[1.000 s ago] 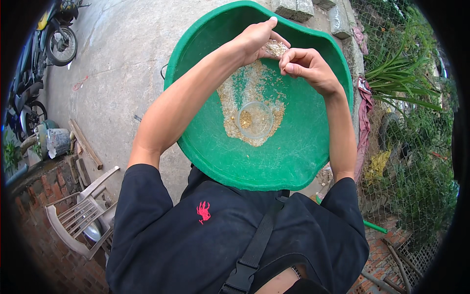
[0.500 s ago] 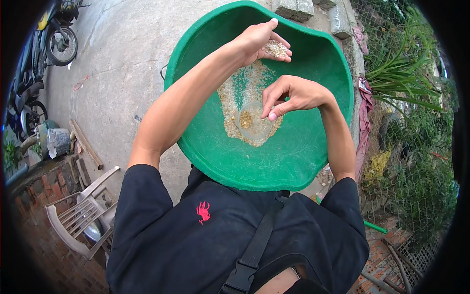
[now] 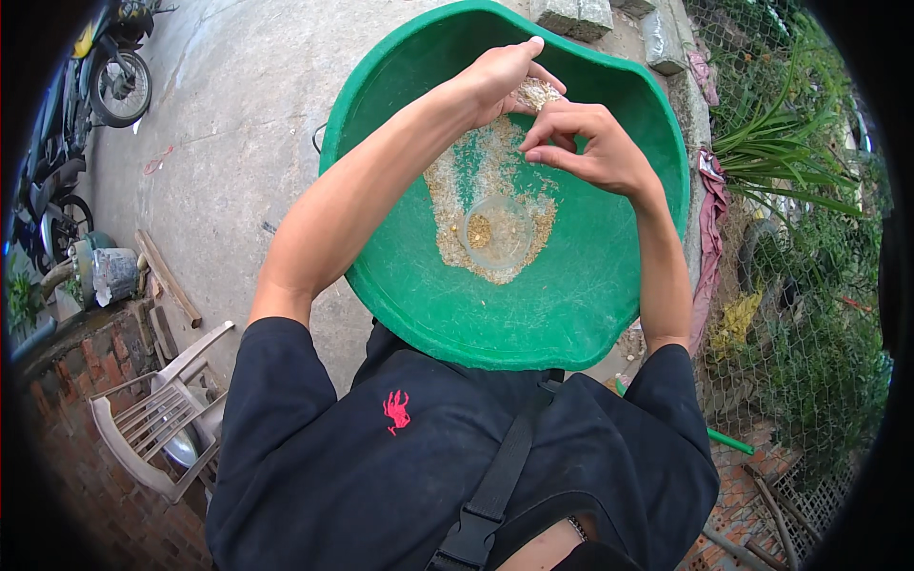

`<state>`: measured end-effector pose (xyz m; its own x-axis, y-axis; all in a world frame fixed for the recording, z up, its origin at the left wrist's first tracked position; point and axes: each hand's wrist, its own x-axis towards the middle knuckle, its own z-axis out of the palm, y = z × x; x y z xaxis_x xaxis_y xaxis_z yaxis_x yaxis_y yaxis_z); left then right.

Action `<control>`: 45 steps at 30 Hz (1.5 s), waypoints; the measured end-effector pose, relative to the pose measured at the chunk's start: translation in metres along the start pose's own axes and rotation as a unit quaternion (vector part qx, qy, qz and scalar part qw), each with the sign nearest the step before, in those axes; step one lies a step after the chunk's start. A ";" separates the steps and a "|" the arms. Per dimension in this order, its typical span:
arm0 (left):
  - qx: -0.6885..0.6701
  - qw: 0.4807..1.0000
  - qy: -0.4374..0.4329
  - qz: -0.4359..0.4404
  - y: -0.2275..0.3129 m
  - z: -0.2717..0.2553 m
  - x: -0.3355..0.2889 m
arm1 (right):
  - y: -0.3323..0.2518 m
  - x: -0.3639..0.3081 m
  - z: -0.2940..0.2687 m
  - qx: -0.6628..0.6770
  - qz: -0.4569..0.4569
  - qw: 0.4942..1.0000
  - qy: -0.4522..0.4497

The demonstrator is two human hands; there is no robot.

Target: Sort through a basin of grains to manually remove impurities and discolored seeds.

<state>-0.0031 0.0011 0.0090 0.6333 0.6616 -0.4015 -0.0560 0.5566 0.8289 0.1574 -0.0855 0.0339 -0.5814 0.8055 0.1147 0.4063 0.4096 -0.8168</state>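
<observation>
A heap of pale grain point(image 3: 536, 92) rests in the cupped palm of my left hand point(image 3: 500, 78), over the far part of a big green tub point(image 3: 581, 295). My right hand point(image 3: 600, 143) is just beside that palm, thumb and fingertips drawn together in a pinch; anything between them is too small to make out. Below the hands, a clear round dish point(image 3: 520, 249) sits on the tub floor, with a small pile of yellowish grains point(image 3: 479, 231) at its left side. Loose grain point(image 3: 444, 205) is spread around the dish and up toward my left hand.
Concrete blocks point(image 3: 574, 15) lie beyond the tub's far rim. A wire fence with green plants point(image 3: 781, 143) runs along the right. On the left stand motorbikes point(image 3: 119, 86), a wooden plank point(image 3: 168, 278) and a pale plastic chair point(image 3: 162, 414).
My right hand has moved up and away from above the clear dish to beside my left palm. My left hand and the dish stay in place.
</observation>
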 end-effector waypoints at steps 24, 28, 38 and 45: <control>0.014 1.000 0.013 0.009 -0.001 0.002 0.001 | 0.028 -0.003 -0.014 -0.180 0.035 0.974 0.135; 0.019 1.000 0.020 0.005 -0.002 0.001 0.001 | 0.029 -0.002 -0.012 -0.197 0.040 0.970 0.139; 0.025 0.999 0.028 -0.003 -0.004 0.002 0.003 | 0.032 -0.002 -0.007 -0.221 0.047 0.965 0.133; 0.010 1.000 0.020 -0.001 -0.002 0.003 0.000 | 0.037 0.000 -0.005 -0.200 0.060 0.968 0.140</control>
<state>-0.0008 -0.0009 0.0086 0.6022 0.6803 -0.4177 -0.0390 0.5476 0.8358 0.1760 -0.0685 0.0064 -0.3228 0.9189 0.2269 0.7321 0.3944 -0.5554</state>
